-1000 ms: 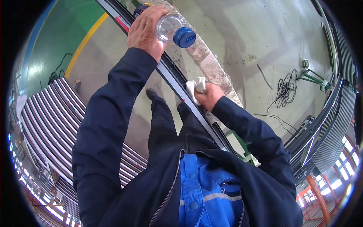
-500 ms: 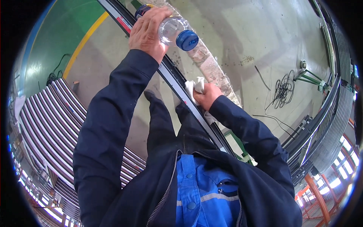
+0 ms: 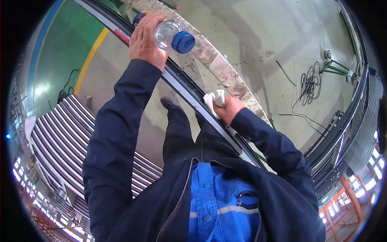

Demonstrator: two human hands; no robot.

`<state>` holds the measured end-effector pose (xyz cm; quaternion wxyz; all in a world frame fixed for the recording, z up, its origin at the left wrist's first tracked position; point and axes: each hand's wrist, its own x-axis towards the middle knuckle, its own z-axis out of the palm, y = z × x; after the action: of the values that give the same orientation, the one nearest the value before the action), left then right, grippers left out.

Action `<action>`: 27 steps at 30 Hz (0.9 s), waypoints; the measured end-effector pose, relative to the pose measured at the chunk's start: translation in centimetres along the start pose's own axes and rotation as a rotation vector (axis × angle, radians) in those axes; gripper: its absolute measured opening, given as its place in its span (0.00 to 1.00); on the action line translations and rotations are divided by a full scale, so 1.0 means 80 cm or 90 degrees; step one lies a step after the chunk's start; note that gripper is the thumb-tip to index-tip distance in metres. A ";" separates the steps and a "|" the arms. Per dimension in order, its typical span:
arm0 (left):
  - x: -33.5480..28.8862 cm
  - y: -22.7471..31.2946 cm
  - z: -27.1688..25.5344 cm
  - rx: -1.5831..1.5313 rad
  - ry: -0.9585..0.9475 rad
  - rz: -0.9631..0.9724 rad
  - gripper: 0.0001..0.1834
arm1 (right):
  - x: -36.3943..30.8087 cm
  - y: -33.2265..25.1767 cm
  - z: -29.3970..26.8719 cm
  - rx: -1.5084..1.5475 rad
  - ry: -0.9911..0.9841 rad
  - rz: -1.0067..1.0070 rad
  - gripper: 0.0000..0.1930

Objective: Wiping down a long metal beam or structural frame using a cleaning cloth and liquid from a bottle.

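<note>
Fingers wrapped round it, my left hand grips a clear plastic bottle with a blue cap. The bottle is tilted, its cap end toward the lower right, above a long black-and-white metal profile. My right hand is closed on a crumpled white cloth, which lies against the profile. The right fingertips are partly hidden by the cloth. The profile runs diagonally in front of my body, from upper left to lower right.
A worn, stained beam lies beyond the profile. Many striped profiles are stacked at the left. Tangled black cable lies on the floor at the right, near a green metal stand and stacked dark profiles.
My left hand and the bottle sit slightly farther left in the view, and my right hand with the cloth slightly right and lower. The whole view has shifted a little. Both grips stay the same.
</note>
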<state>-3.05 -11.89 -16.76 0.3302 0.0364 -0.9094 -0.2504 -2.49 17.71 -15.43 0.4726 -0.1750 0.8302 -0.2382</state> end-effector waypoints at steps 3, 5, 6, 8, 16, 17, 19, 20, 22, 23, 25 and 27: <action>0.001 0.002 0.000 0.001 0.009 0.004 0.41 | 0.000 -0.014 -0.003 -0.020 0.027 0.013 0.20; 0.001 0.004 0.000 -0.012 0.003 -0.008 0.40 | 0.023 -0.035 -0.007 -0.094 0.021 -0.021 0.20; 0.001 0.003 0.001 -0.013 0.003 -0.005 0.40 | 0.042 -0.046 -0.005 -0.104 0.023 -0.031 0.20; 0.003 -0.002 0.005 -0.010 0.025 0.016 0.39 | 0.058 -0.070 -0.011 -0.063 0.047 -0.068 0.19; -0.005 -0.011 0.003 -0.054 0.028 0.004 0.40 | 0.013 -0.016 0.008 -0.088 0.004 -0.053 0.18; -0.001 -0.007 0.003 -0.055 0.027 0.003 0.40 | 0.004 -0.007 0.006 -0.093 0.005 -0.056 0.17; 0.005 0.000 0.004 -0.005 0.011 0.010 0.41 | 0.007 -0.001 0.005 -0.113 -0.001 -0.050 0.17; 0.006 0.000 0.004 -0.020 0.020 0.013 0.40 | 0.007 -0.009 -0.001 -0.134 -0.005 -0.049 0.18; 0.002 0.002 0.002 -0.013 0.014 0.010 0.40 | 0.025 -0.053 -0.013 -0.182 -0.015 -0.048 0.20; 0.006 0.003 0.008 -0.008 0.013 0.009 0.40 | 0.042 -0.059 -0.013 -0.199 0.003 -0.068 0.20; 0.009 0.002 0.009 -0.003 0.013 0.014 0.39 | 0.062 -0.068 -0.011 -0.174 0.032 -0.104 0.19; 0.003 0.000 0.005 -0.005 0.008 0.013 0.39 | 0.056 -0.073 -0.011 -0.170 0.027 -0.082 0.19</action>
<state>-3.46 -11.79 -16.92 0.3386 0.0272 -0.9066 -0.2502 -5.04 10.77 -14.88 0.4115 -0.2841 0.8513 -0.1590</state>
